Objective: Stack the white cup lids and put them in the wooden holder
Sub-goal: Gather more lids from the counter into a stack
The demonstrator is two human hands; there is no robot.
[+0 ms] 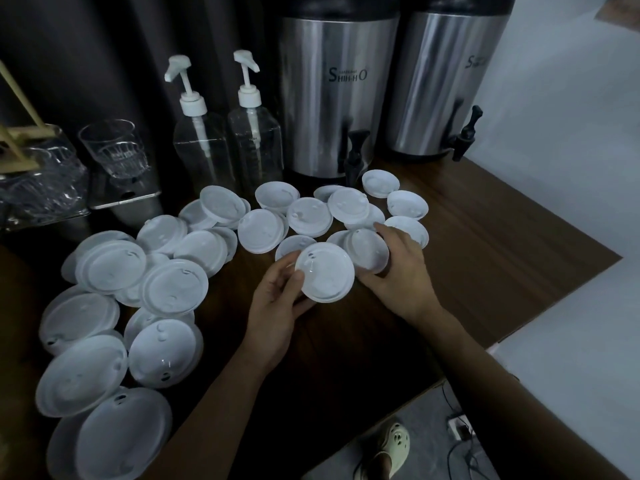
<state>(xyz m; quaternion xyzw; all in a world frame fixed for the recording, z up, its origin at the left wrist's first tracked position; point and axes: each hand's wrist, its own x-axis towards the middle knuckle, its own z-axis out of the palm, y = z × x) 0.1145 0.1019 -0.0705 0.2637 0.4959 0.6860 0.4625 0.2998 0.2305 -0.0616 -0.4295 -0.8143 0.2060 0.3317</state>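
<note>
Thin moulded white cup lids [261,232]: probably feather-light, springy rather than stiff, slick enough to slide over one another, likely to dent if squeezed across the dome. Best taken by the raised rim, thumb on one edge and fingertips opposite, domes all facing one way for nesting. A first lid [325,277] pinched at its near-left rim by the left hand [277,299], thumb on top, fingers curled beneath, held face-up above the wooden tabletop [485,237]. A second lid [369,249] gripped by the right hand [401,268], fingers wrapped round its far rim, partly overlapped by the first and apparently touching it. Loose lids fanned out just beyond both hands and, in greater number, well to the left of the left hand, many overlapping. No finished stack in sight. Far out left of the left hand, past the heap, a pale wooden frame [17,147] over clear plastic ware [45,188], seemingly the holder, mostly cut off. Behind the lids, two pump bottles [204,147] and two steel dispensers [332,98].
</note>
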